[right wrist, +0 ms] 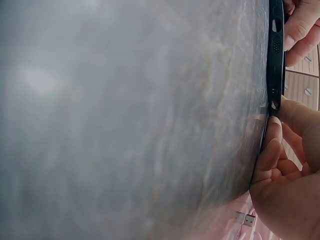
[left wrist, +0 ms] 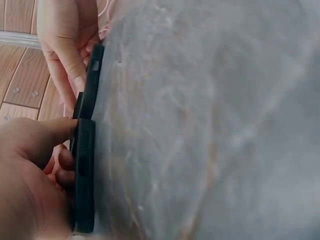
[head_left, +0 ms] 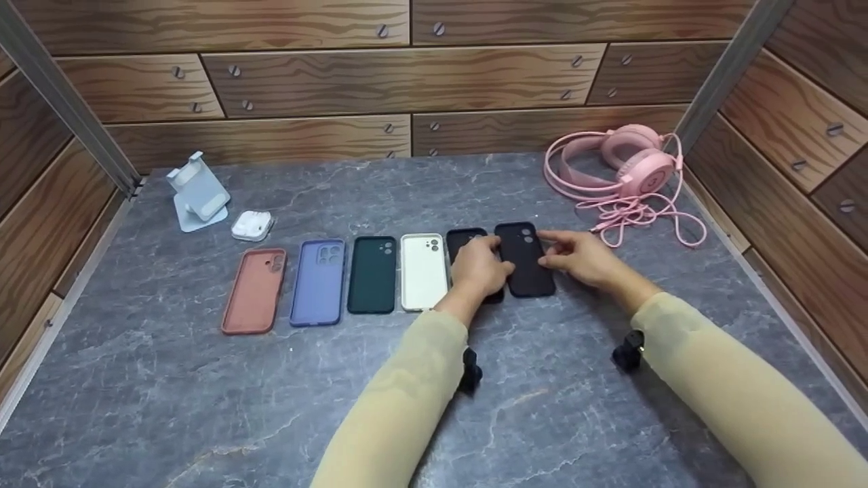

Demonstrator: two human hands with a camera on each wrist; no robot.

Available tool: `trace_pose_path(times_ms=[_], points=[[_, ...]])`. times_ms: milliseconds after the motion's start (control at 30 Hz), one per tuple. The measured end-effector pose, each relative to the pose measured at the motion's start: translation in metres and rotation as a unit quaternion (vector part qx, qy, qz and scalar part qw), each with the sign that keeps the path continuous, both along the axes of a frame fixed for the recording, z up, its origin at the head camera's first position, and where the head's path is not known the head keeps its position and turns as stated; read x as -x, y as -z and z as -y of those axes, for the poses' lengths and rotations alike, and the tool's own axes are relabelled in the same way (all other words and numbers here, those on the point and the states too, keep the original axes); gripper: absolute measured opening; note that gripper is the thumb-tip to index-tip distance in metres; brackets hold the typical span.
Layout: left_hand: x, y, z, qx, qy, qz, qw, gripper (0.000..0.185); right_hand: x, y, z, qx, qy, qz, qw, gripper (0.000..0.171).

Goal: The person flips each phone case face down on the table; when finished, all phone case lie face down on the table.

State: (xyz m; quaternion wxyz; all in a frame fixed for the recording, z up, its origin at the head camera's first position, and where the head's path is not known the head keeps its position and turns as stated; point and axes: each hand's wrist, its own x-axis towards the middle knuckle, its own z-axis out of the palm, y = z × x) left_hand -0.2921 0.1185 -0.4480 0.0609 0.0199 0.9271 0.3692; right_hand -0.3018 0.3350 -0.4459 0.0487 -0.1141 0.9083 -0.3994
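Observation:
A row of phone cases lies on the grey marbled table. At its right end is a black phone case [head_left: 525,264], with a hand at each long side. My right hand [head_left: 582,259] holds its right edge between thumb and fingers. At its left edge, my left hand [head_left: 480,264] grips with thumb and index finger. Beneath the left hand lies a dark phone case [head_left: 463,237], partly hidden. In the left wrist view the two cases sit end to end, almost edge-on, the held black case [left wrist: 92,82] slightly tilted. The right wrist view shows my right fingers [right wrist: 272,131] against the case's edge.
Leftward lie a white case [head_left: 424,271], a dark green case [head_left: 371,274], a blue-purple case [head_left: 317,281] and a pink case [head_left: 254,291]. Behind are boxed earphones [head_left: 252,225] and a light-blue stand [head_left: 200,193]. Pink headphones [head_left: 641,169] with coiled cable sit back right. Wood-patterned walls enclose the table.

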Motion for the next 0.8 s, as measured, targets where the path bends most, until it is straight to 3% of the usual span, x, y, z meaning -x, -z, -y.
trace_pose_path(times_ms=[167,400,633,800], points=[[0.000,-0.003,0.000,-0.005,0.010,0.013,0.9999,0.053,0.000,0.000,0.001,0.006,0.000,0.007,1.000,0.058],[0.002,-0.006,0.005,-0.066,0.005,0.034,0.9972,0.069,0.000,0.002,0.002,0.005,-0.001,0.007,1.000,0.057],[0.010,-0.008,0.010,-0.052,0.032,0.037,0.9974,0.072,0.001,0.001,0.002,0.006,0.000,0.010,1.000,0.058],[0.014,-0.009,0.011,-0.078,0.043,0.057,0.9944,0.076,0.001,0.000,0.000,-0.002,-0.003,0.003,1.000,0.059]])
